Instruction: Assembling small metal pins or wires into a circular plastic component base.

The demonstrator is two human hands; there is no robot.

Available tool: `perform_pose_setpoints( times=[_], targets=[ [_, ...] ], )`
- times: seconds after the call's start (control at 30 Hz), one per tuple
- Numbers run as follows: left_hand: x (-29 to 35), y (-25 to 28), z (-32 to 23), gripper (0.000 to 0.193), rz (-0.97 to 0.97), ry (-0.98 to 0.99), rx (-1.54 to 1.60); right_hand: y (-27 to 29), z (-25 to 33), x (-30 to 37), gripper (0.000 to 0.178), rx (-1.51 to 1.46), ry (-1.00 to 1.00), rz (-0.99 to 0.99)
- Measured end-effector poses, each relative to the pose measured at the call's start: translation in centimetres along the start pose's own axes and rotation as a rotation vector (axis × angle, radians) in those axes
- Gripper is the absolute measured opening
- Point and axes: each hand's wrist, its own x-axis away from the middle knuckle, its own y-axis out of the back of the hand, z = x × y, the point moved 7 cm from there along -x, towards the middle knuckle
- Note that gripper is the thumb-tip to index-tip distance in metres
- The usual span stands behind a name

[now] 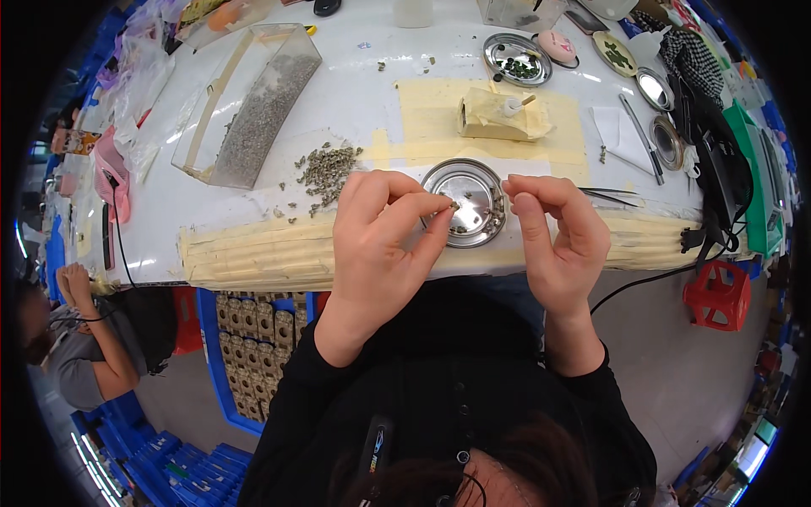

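White table [359, 97] carries a clear bin [218, 97] and small parts [328, 173].

A tiny, dull metallic-grey part [454, 205] is pinched at the fingertips of the left grip [382, 232], above the dish. The round, shallow, shiny metal dish [465, 164] lies flat near the counter's [372, 76] edge, similar small pieces [495, 209] scattered inside, mostly along its right side.

silver dish [475, 191], grey-brown parts [328, 171], cream tape [253, 254], black-and-white checked cloth [698, 64], red stool [720, 292]
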Motion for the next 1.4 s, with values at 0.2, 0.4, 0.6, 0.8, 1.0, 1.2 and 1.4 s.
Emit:
perform_pose_setpoints(
  times=[0.2, 0.4, 0.6, 0.8, 1.0, 1.2, 1.4],
  targets=[
    [-0.4, -0.6, 0.1, 0.015, 0.092, -0.002, -0.131, 0.3, -0.3, 0.0, 0.010, 0.049, 0.017, -0.002],
    [-0.6, 2.3, 1.7, 0.011, -0.108, 0.051, -0.160, 1.0, -0.9, 0.0, 0.009, 0.051, -0.014, -0.028],
    [0.4, 6.7, 4.5, 0.009, -0.160, 0.177, -0.283, 1.7, -1.6, 0.1, 0.008, 0.044, -0.035, -0.065],
    [1.8, 7.6, 5.2, 0.009, -0.053, 0.293, -0.234, 1.5, -1.8, 0.2, 0.008, 0.042, -0.039, -0.060],
    [1.2, 6.3, 4.8, 0.009, 0.028, 0.235, -0.232, 1.5, -1.9, 0.3, 0.008, 0.048, -0.050, -0.059],
    [0.3, 4.9, 4.7, 0.009, 0.101, 0.142, -0.374, 1.4, -1.9, 0.3, 0.008, 0.059, -0.040, -0.054],
    [0.4, 5.1, 4.8, 0.006, -0.005, 0.219, 0.107, 1.3, -1.4, 0.3, 0.008, 0.057, -0.005, -0.053]
  ],
)
